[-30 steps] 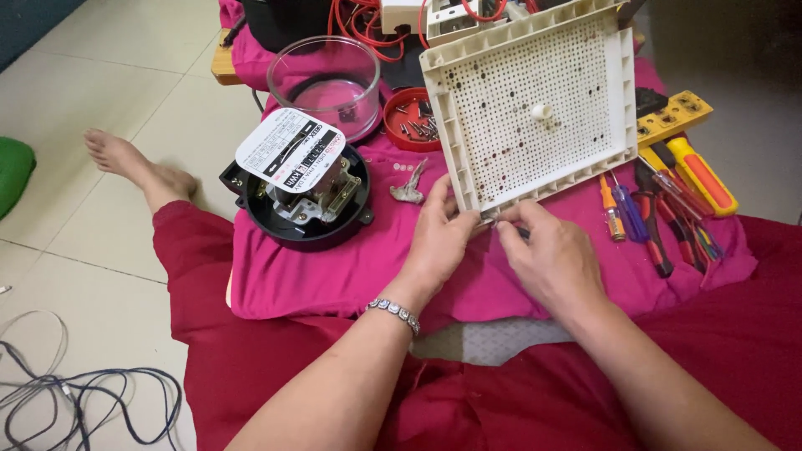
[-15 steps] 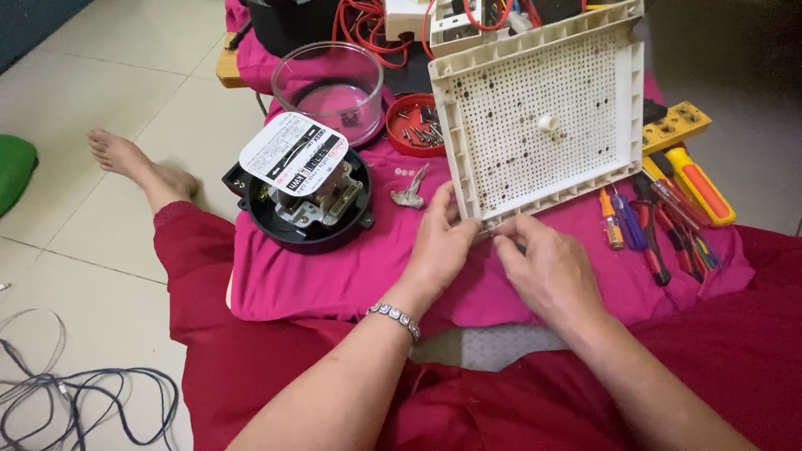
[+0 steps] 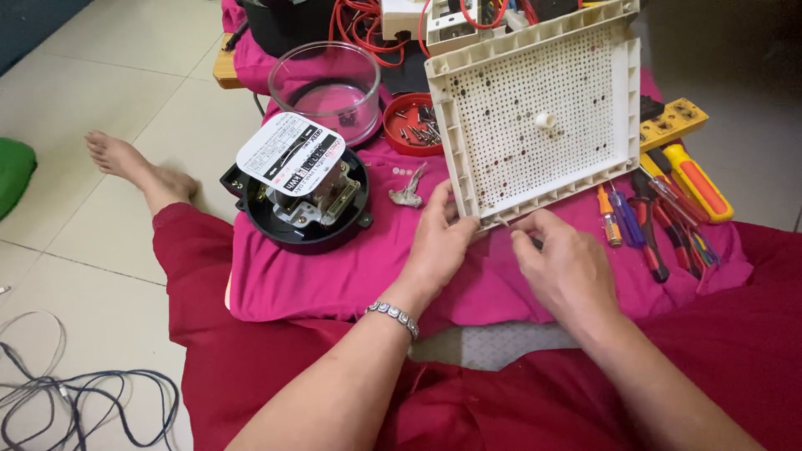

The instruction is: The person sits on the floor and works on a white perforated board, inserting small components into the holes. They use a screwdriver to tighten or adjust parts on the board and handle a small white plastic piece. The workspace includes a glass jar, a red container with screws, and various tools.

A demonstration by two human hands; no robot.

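A cream square perforated board (image 3: 543,117) stands tilted on its near edge on the pink cloth (image 3: 334,267). My left hand (image 3: 439,242) grips the board's near-left corner and steadies it. My right hand (image 3: 564,267) sits just below the board's near edge, fingers pinched on a small thin piece that I cannot make out. An opened round electricity meter (image 3: 299,188) with a black base and white label lies left of my left hand. A small grey metal part (image 3: 409,190) lies between the meter and the board.
A clear round cover (image 3: 327,79) and a red dish of screws (image 3: 413,124) sit behind the meter. Several screwdrivers and pliers (image 3: 660,209) lie at the right with a yellow tester (image 3: 672,121). Red wires (image 3: 368,17) at the back, grey cable (image 3: 75,401) on the floor, a bare foot (image 3: 125,163) left.
The board has tipped a little more upright and shifted slightly right. My right hand has slid along its near edge toward the left corner. My left hand keeps its grip.
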